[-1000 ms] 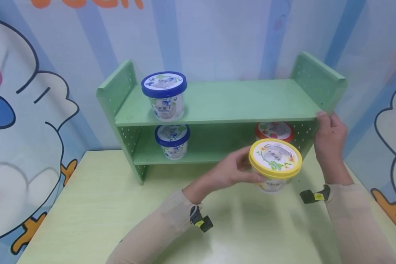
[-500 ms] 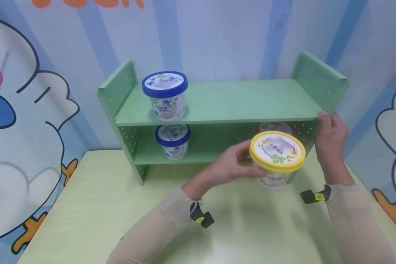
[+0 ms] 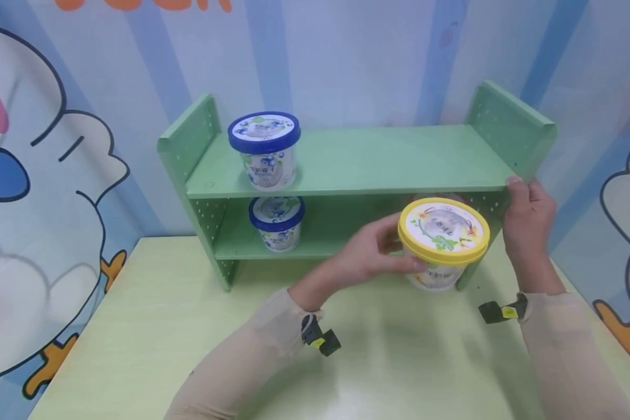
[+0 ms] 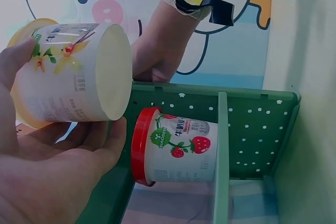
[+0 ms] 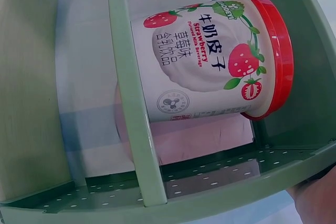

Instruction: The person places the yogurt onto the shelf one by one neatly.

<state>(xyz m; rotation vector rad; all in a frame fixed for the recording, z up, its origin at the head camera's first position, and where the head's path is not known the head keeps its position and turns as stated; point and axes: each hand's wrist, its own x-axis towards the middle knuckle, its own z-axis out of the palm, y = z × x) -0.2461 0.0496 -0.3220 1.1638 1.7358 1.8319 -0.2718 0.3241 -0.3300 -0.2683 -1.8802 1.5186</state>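
A yellow-lidded paper tub is held up by my left hand, thumb and fingers around its side. It hangs in front of the right part of the green two-tier shelf, apart from the boards. At the shelf's right side panel, near the upper board's front corner, my right hand grips the edge. Behind the yellow-lidded tub, a red-lidded strawberry tub stands on the lower board; the head view shows only a sliver of it. The left wrist view shows the held tub's pale base.
On the upper board's left part stands a blue-lidded tub. Another blue-lidded tub is below it on the lower board. The shelf stands on a pale green table against a wall with cartoon figures.
My left hand has raised the yellow-lidded tub slightly, and it now covers most of the red-lidded one in the head view. The right hand keeps its grip on the shelf.
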